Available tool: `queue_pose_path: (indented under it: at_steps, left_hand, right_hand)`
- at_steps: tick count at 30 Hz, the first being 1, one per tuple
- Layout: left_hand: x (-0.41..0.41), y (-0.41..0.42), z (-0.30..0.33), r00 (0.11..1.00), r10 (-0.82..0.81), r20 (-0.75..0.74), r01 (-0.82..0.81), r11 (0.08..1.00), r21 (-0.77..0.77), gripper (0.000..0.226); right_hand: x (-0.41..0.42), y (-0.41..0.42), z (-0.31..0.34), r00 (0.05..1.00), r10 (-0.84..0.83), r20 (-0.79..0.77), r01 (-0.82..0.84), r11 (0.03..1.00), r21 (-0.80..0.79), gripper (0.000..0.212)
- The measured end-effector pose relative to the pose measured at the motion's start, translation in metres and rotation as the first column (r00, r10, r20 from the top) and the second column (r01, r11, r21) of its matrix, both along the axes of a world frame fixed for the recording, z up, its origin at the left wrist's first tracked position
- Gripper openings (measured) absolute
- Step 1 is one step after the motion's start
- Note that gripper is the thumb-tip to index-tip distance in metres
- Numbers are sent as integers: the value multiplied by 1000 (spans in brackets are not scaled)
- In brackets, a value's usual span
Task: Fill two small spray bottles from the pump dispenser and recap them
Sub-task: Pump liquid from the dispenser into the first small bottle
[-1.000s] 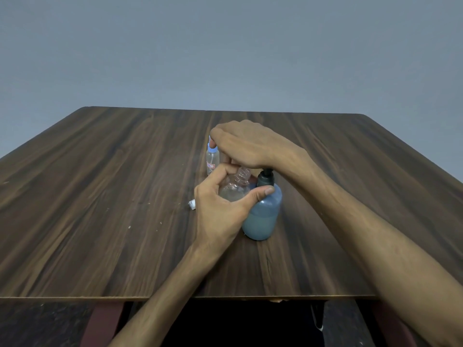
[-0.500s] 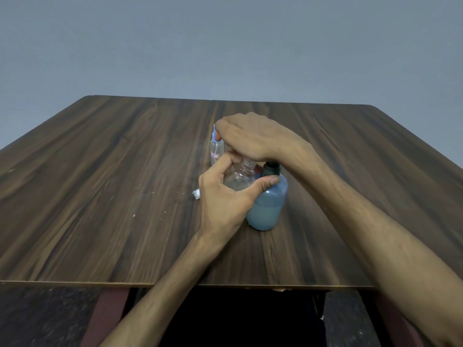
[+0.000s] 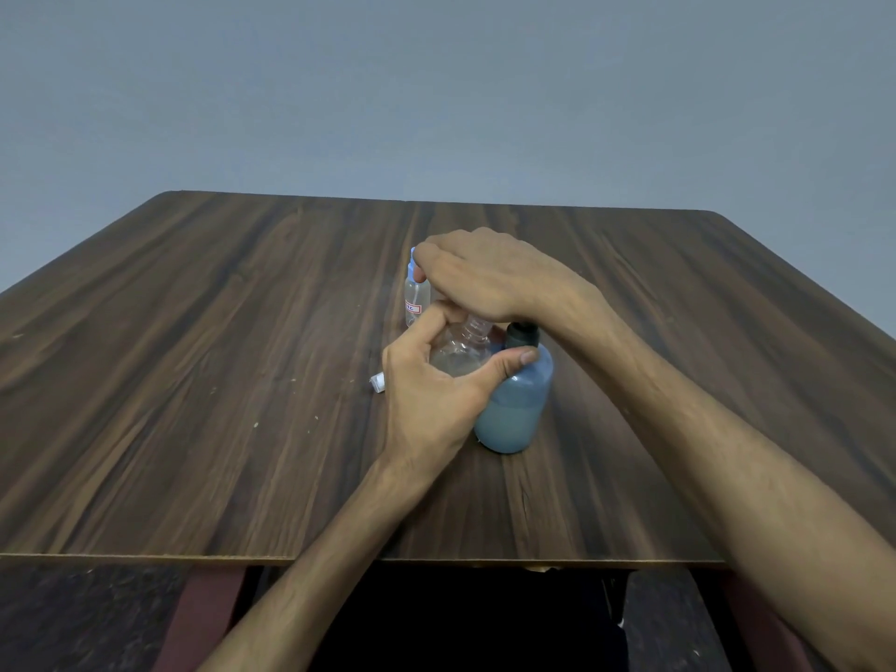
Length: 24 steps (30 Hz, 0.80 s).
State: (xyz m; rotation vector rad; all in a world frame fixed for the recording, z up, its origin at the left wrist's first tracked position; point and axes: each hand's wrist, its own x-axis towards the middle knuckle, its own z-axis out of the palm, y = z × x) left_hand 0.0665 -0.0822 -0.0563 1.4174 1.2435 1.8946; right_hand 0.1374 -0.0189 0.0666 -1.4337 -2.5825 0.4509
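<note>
My left hand (image 3: pixel 426 395) is wrapped around a clear, uncapped small bottle (image 3: pixel 458 354), which leans with its threaded neck up under my right hand. My right hand (image 3: pixel 489 278) lies palm down over the black pump head of the blue pump dispenser (image 3: pixel 514 409), hiding the nozzle. The dispenser stands just right of the clear bottle and is partly filled with pale blue liquid. A second small spray bottle (image 3: pixel 416 299) with a blue cap and a red label stands upright behind my hands. A small white cap (image 3: pixel 378 382) lies on the table left of my left hand.
A dark wood-grain table (image 3: pixel 194 380) carries everything; its near edge runs across the bottom of the view. A plain grey wall stands behind it. Reddish table legs show below the edge.
Both hands stay on the clear bottle and the pump head. The whole scene only shifts a little in the view as my head moves.
</note>
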Motion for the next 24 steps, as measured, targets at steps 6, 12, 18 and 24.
queue_pose_path:
  at_steps: [6,12,18,24]
  left_hand:
    - [-1,2,-1,999,5,-32,-5,1000,9,35]
    - [-2,4,-3,999,10,-50,-8,999,34,34]
    - [-3,2,-3,997,19,-72,-15,998,58,36]
    - [-3,2,-2,998,15,-66,-12,999,45,35]
  right_hand:
    - [1,5,7,994,27,-107,-29,999,-17,46]
    - [9,11,10,986,22,-166,-38,995,-89,39]
    - [8,8,3,994,-9,-111,4,999,-50,40]
    - [8,7,-2,997,-27,-78,21,997,-75,41]
